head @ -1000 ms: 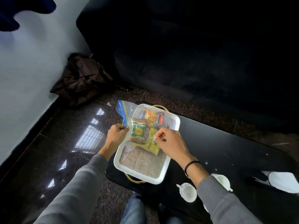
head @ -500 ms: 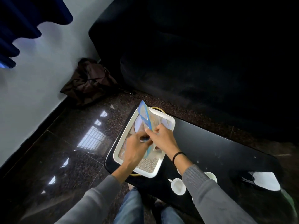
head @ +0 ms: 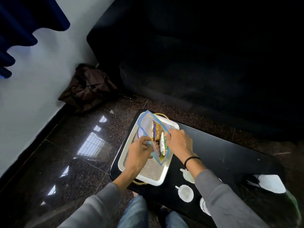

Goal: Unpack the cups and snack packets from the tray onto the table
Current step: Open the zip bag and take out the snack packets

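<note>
A white rectangular tray (head: 160, 179) with a woven mat sits on the left end of the black table (head: 218, 155). Over it stands a clear zip bag (head: 144, 123) with a blue rim, pulled open at the mouth. My left hand (head: 139, 153) grips the bag's left lip and my right hand (head: 178, 142) grips its right lip. Snack packets (head: 157, 132) stand upright inside, an orange one and a green-and-white one. Three white cups stand on the table right of the tray: one cup (head: 185, 193), another cup (head: 188, 176) and a third cup (head: 204, 207) partly behind my right sleeve.
A white object (head: 271, 183) lies at the table's right end. A dark sofa (head: 197, 63) fills the space behind the table. A brown bag (head: 88, 87) slumps against the white wall on the glossy floor. My knees are under the table's near edge.
The packets lay flat on the tray a second ago. Both hands have since stood the zip bag up and pulled its mouth apart, with the packets now inside it.
</note>
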`<state>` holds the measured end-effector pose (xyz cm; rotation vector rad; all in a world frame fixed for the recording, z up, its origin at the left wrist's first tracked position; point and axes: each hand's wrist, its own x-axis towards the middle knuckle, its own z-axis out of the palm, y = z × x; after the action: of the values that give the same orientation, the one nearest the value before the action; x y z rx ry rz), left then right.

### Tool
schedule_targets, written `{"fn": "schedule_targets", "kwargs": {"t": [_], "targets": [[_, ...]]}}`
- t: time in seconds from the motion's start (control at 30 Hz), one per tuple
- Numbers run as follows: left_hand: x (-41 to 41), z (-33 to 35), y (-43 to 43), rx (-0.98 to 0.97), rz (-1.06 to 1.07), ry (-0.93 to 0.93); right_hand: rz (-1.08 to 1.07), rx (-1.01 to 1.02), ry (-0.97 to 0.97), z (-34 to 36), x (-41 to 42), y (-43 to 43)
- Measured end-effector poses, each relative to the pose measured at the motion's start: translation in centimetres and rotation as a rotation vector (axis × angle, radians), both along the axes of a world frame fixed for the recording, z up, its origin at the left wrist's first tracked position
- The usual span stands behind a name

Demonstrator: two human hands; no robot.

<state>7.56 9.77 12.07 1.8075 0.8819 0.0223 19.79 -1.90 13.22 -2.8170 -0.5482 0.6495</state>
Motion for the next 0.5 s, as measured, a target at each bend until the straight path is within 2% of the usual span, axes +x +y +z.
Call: {"fn": "schedule_targets", "kwargs": {"t": [0.1, 0.17, 0.23, 0.33, 0.43, 0.5], "targets": [[0.4, 1.1, 1.8, 0.148, -0.216, 0.179, 0.065, 0.004, -0.091, 0.5, 0.4, 0.7], [0.8, 1.7, 2.8, 0.394, -0.316, 0.251, 0.104, 0.003, -0.110, 0.9, 0.6, 1.2], [1.3, 2.2, 3.5, 0.700, -0.324, 0.163, 0.145, 0.017, -0.128, 1.5, 0.7, 1.5], [2.6, 2.6, 4.6, 1.064, -0.348, -0.089, 0.200, 0.055, -0.159, 2.5, 0.7, 1.9], [4.2, 3.0, 5.7, 1.223, -0.518, -0.091, 0.246, 0.082, -0.176, 3.7, 0.9, 2.1], [4.8, 3.6, 5.7, 1.193, -0.685, -0.022, 0.241, 0.107, -0.178, 4.3, 1.0, 1.9]]}}
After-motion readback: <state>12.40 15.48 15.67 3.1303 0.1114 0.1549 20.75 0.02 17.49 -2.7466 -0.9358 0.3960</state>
